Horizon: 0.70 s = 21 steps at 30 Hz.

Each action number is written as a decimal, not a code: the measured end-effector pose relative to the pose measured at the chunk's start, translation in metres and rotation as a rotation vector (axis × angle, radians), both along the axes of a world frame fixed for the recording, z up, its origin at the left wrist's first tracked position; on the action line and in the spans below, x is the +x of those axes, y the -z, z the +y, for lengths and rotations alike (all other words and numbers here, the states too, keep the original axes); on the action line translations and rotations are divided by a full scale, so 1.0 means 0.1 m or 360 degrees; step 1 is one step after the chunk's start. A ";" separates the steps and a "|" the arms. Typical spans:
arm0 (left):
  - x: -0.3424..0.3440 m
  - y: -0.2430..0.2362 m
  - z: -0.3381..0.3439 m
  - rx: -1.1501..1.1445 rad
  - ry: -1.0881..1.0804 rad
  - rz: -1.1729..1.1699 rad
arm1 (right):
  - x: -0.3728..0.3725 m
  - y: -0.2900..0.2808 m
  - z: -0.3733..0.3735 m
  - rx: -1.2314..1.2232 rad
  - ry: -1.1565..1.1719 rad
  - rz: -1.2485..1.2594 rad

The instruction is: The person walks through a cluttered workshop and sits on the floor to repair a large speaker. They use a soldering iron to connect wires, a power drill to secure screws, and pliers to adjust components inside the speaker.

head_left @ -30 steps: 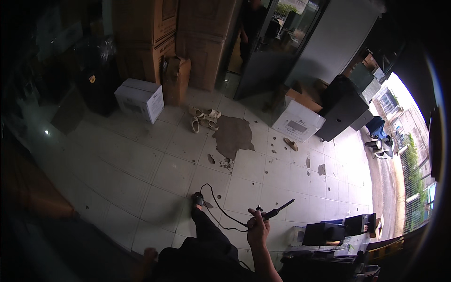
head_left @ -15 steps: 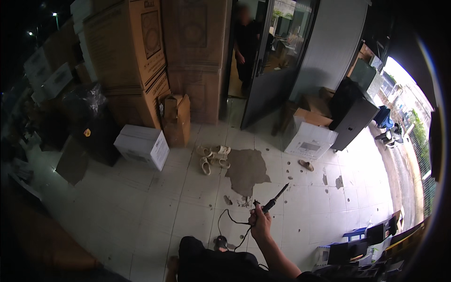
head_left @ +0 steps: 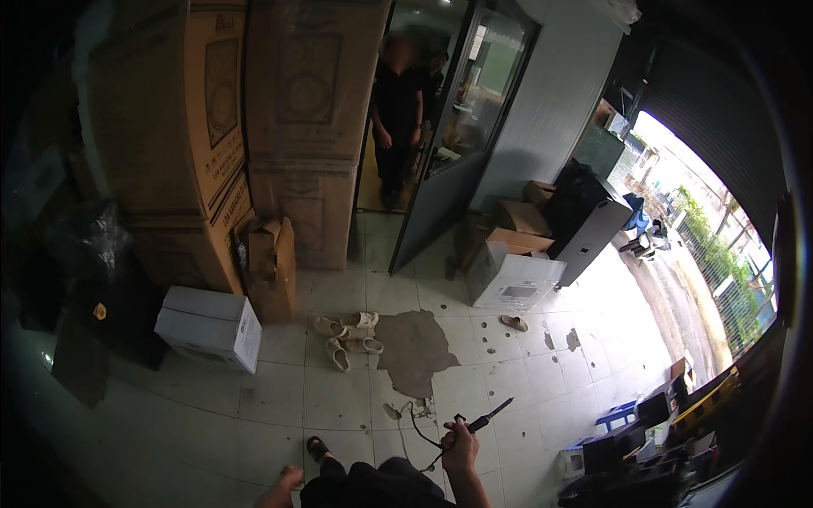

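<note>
A black soldering iron (head_left: 493, 414) with a thin pointed tip is gripped in my right hand (head_left: 460, 445), low in the picture. Its tip points up and to the right, over the tiled floor. A black cord (head_left: 415, 430) loops from the iron down toward my legs. At the lower edge, my left hand (head_left: 290, 477) hangs beside my leg; its fingers are too small and blurred to read. One sandalled foot (head_left: 318, 449) shows ahead of me.
Pale clogs (head_left: 340, 339) lie beside a broken floor patch (head_left: 415, 351). Tall cartons (head_left: 212, 110) and a white box (head_left: 212, 326) stand left. A person (head_left: 396, 118) stands in the doorway by the half-open door (head_left: 445, 161). Opened boxes (head_left: 517, 279) and a dark cabinet (head_left: 589, 237) sit right.
The doorway, boxes and clogs have shifted left and lower in view. My right hand with the soldering iron sits lower, and my left hand and foot show more. The person is seen more fully.
</note>
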State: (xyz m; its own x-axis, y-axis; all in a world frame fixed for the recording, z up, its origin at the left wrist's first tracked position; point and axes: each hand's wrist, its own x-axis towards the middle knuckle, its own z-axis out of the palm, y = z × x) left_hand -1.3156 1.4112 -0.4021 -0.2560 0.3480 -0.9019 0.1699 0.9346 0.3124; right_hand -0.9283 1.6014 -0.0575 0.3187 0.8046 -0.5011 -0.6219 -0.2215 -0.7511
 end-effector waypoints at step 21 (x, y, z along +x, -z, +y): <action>-0.05 -0.91 0.31 0.0599 -0.0408 0.0263 | -0.33 0.46 0.74 -0.0171 -0.0278 0.0356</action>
State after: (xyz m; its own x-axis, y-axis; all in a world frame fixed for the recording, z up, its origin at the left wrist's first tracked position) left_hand -1.3211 1.4425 -0.3112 -0.5053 0.5493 -0.6656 0.0250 0.7803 0.6250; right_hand -0.9608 1.6753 -0.1039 0.0522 0.7760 -0.6285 -0.7146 -0.4106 -0.5663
